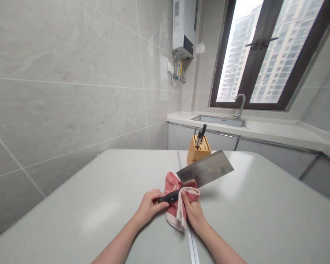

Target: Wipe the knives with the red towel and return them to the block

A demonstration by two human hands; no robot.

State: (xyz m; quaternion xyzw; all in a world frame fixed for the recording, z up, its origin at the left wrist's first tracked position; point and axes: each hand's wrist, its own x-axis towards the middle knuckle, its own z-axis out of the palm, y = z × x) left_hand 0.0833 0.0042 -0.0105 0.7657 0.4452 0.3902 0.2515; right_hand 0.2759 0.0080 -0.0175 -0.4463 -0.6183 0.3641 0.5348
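My left hand (151, 204) is closed on the end of the black handle of a cleaver (209, 168). The wide steel blade points away to the right, raised over the table. In my right hand (194, 212) is a red and white towel (173, 183), folded around the cleaver where handle and blade meet. My right thumb presses on the towel; the other fingers are hidden beneath it. Part of the towel hangs below the handle. Just beyond the blade stands a wooden knife block (194, 152) with black-handled tools in its slots.
The pale table (121, 172) has a seam running down its middle. Behind it, a counter (277, 128) holds a sink (220, 121) with a faucet (240, 104) under a window. A water heater (183, 25) hangs on the tiled wall.
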